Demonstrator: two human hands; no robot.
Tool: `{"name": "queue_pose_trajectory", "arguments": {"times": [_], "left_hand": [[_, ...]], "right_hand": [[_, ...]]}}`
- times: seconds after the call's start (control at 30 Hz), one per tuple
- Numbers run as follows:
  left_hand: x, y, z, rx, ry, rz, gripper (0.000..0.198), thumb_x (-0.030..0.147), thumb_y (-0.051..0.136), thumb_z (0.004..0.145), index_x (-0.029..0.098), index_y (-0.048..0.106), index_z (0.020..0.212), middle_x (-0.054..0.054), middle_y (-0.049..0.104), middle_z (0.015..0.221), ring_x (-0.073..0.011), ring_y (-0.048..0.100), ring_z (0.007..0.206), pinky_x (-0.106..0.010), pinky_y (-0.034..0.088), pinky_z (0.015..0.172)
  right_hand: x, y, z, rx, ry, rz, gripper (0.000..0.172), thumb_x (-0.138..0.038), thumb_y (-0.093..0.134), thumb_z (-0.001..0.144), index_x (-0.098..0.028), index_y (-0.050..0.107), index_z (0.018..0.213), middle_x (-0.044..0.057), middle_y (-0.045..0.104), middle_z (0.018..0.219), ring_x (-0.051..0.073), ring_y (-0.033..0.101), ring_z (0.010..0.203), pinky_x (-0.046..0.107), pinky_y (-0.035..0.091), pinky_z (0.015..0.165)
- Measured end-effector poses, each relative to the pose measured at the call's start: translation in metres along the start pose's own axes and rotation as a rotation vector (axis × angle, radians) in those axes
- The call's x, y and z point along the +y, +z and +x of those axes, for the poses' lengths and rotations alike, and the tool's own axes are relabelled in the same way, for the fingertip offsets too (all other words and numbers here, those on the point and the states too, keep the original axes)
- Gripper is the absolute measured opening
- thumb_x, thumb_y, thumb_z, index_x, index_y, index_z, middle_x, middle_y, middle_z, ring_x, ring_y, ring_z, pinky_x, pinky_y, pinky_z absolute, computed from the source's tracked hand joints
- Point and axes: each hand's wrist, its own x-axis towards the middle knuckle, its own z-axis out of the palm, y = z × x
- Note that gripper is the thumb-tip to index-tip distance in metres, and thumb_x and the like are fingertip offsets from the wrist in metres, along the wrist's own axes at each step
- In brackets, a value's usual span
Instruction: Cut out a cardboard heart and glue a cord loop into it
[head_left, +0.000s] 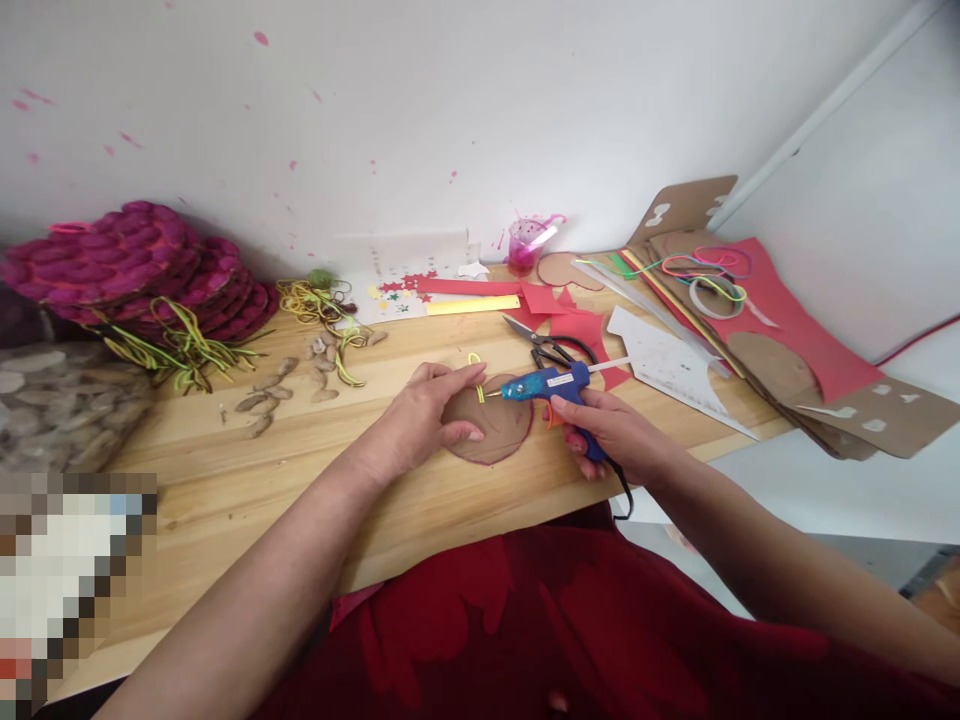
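Observation:
A round brown cardboard disc (pixel 499 430) with a dark pink edge lies on the wooden table (pixel 300 510). Near its upper edge is a small yellow cord loop (pixel 481 393). My left hand (pixel 427 415) rests at the disc's left side, thumb and fingers apart, index fingertip beside the cord. Wrapped round the handle of a blue glue gun (pixel 551 381) is my right hand (pixel 611 430). The gun's nozzle points left, close to the cord, and a white glue stick (pixel 609 364) sticks out of its back.
Black scissors (pixel 551 348) and red paper (pixel 581 328) lie behind the gun. Brown shells or pods (pixel 262 402) and green cords (pixel 184 345) are at left, near stacked magenta discs (pixel 135 255). Cardboard (pixel 776 370) and a tape roll (pixel 716 297) sit at right, a pink cup (pixel 525 245) behind.

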Motion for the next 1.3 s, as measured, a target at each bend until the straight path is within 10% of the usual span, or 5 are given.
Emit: {"name": "queue_pose_trajectory", "arguments": {"times": [0.77, 1.3], "left_hand": [[0.002, -0.002, 0.000, -0.006, 0.007, 0.002, 0.075, 0.031, 0.078, 0.078, 0.030, 0.049, 0.147, -0.007, 0.062, 0.132, -0.0270, 0.049, 0.125, -0.048, 0.039, 0.112], [0.007, -0.015, -0.005, 0.041, 0.133, 0.151, 0.070, 0.044, 0.077, 0.079, 0.024, 0.054, 0.142, -0.009, 0.061, 0.138, -0.0287, 0.051, 0.124, -0.046, 0.041, 0.108]], "right_hand": [[-0.005, 0.005, 0.002, 0.006, 0.012, -0.042, 0.030, -0.047, 0.063, 0.089, -0.022, 0.048, 0.085, -0.007, 0.051, 0.052, 0.009, 0.048, 0.033, 0.017, 0.031, 0.030], [0.028, -0.003, -0.052, -0.065, -0.105, -0.253, 0.050, -0.063, 0.057, 0.089, -0.015, 0.066, 0.096, -0.002, 0.054, 0.054, 0.012, 0.050, 0.047, 0.022, 0.033, 0.043]]}}
